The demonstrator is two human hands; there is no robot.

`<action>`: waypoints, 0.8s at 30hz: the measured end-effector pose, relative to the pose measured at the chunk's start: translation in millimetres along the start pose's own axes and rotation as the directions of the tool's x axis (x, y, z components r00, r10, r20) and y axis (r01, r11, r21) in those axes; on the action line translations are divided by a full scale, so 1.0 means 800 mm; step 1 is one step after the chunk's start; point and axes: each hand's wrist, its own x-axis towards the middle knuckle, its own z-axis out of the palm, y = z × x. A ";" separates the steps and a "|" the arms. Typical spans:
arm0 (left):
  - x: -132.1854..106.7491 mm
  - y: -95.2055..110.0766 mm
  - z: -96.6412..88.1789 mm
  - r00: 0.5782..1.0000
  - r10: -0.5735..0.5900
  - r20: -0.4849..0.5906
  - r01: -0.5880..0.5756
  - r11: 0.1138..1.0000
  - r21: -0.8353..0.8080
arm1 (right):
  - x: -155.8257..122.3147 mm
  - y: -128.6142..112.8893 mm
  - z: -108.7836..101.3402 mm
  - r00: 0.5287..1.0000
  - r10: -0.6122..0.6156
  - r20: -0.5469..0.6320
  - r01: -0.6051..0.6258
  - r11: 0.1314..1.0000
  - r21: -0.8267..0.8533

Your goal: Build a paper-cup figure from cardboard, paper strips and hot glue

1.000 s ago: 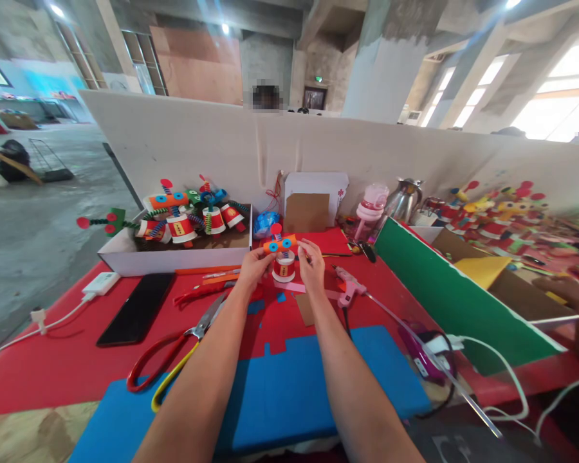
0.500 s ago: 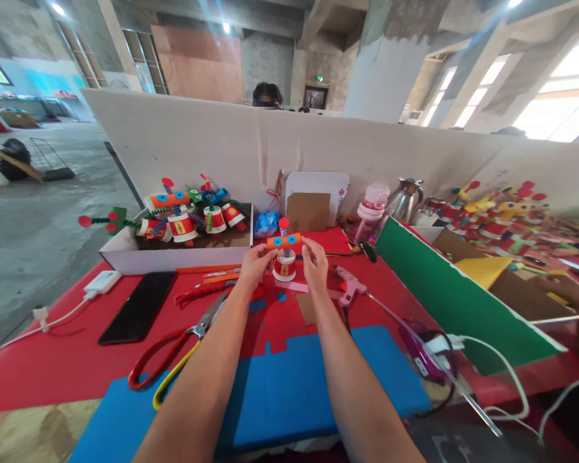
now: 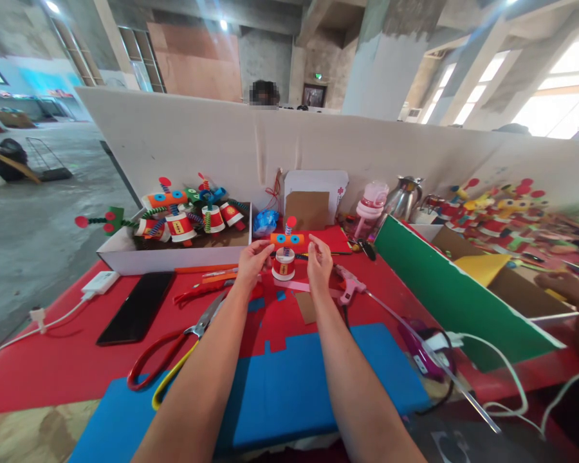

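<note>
1. Scissors [image 3: 197, 330] lie well left of the pink glue gun [image 3: 351, 285], right beside the left forearm [image 3: 212, 360]; an outward swing of that arm could shove them.
2. The left hand [image 3: 253, 260], left of the glue gun, has thumb and fingers close together at the edge of the cup figure [image 3: 284, 264]; whether they pinch it I cannot tell.
3. The cup figure is upright, left of the glue gun; its wide orange head [image 3: 288, 239] sits on a narrow coiled neck, so a bump or lopsided tug could tilt or loosen it.
4. The right hand [image 3: 321, 260], just left of the glue gun, curls loosely, apart from the head; any hold on a thin arm is unclear; snagging the cord [image 3: 346, 318] might drag the gun.
5. Red covering [image 3: 48, 373] spreads under the glue gun; a phone [image 3: 136, 308] lies far left of it, a blue board [image 3: 280, 405] nearer the person.
6. Concrete floor [image 3: 53, 212] shows far left of the glue gun; a white partition [image 3: 197, 141] stands behind it; bright windows [image 3: 569, 90] are far right.
</note>
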 end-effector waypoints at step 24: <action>-0.186 0.085 -0.062 0.955 0.264 0.137 -0.294 0.758 0.582 | -0.077 -0.035 -0.082 0.760 0.316 0.568 0.313 0.587 -0.746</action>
